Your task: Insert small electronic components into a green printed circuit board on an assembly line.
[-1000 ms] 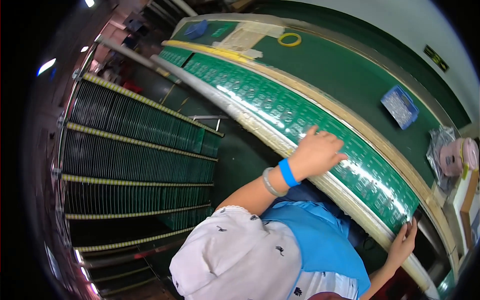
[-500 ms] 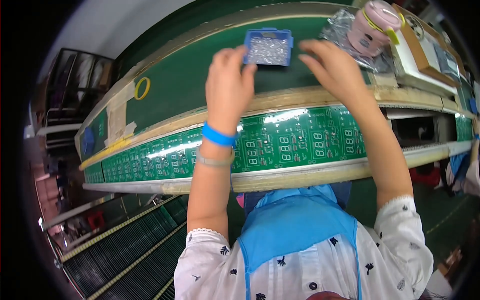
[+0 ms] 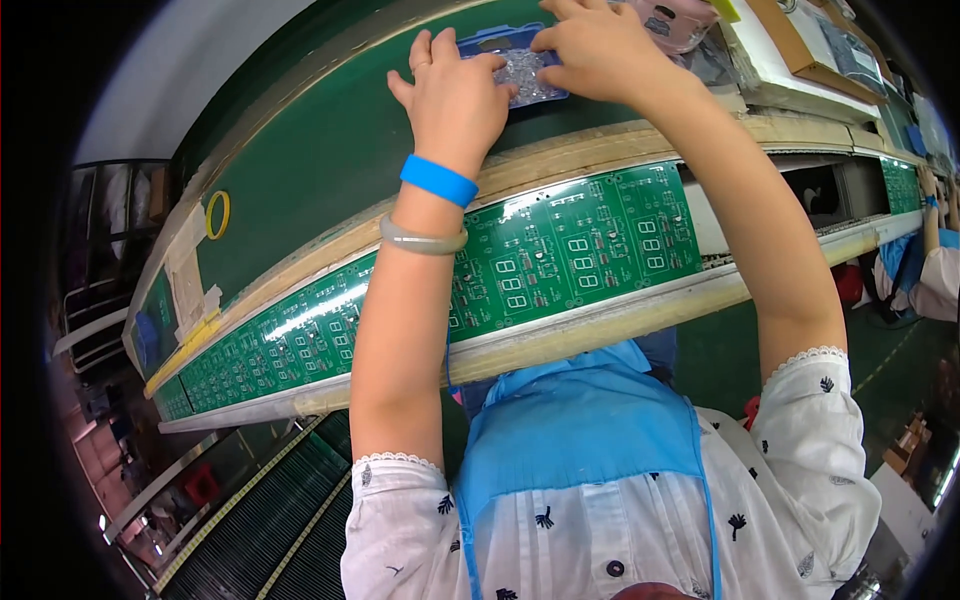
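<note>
A small blue bin [image 3: 522,36] of tiny clear parts [image 3: 522,72] stands on the green bench top, partly covered by both hands. My left hand [image 3: 452,105] reaches over the bin's left side, its thumb and forefinger near the clear parts, the other fingers spread. From the right, my right hand [image 3: 605,55] is at the bin with thumb and forefinger apart over its right side. No part shows clearly between the fingers of either hand. Below the forearms runs a row of green circuit boards [image 3: 545,255] with white digit displays, set in a rail.
A pink container [image 3: 675,22] and plastic wrap stand right of the bin, beside a cardboard box [image 3: 800,50]. A yellow tape ring [image 3: 217,215] lies at the left. Wooden strips [image 3: 560,150] edge the rail. Another person's arm [image 3: 930,205] shows at far right.
Both hands have moved in to the bin, reaching its contents from either side. The view has shifted, and the boards' right end now shows near my right forearm, with a gap beyond.
</note>
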Demonstrator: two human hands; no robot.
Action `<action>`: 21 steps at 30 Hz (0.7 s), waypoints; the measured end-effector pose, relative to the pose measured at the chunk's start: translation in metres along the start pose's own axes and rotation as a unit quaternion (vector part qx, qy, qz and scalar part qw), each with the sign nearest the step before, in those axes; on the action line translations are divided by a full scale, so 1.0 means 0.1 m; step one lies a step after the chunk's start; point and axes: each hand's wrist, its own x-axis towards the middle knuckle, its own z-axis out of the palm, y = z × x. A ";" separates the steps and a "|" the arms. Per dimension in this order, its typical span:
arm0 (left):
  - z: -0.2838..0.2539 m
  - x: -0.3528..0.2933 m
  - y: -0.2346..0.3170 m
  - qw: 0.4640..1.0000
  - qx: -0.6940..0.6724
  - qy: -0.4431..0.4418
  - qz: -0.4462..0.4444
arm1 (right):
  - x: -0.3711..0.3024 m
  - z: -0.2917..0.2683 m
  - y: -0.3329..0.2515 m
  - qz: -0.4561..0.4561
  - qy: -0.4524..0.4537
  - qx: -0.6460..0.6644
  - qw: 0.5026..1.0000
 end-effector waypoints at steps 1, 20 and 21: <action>0.06 0.03 0.01 1.000 -0.002 -0.001 0.001 | 0.09 0.04 -0.04 0.043 -0.082 -0.066 0.994; -0.44 -0.31 0.41 0.784 -0.597 -0.046 -0.164 | -0.61 -0.15 0.12 0.316 0.015 0.657 0.684; -0.46 -0.38 0.47 0.760 -0.621 -0.077 -0.174 | -0.70 -0.20 0.09 0.315 0.016 0.702 0.639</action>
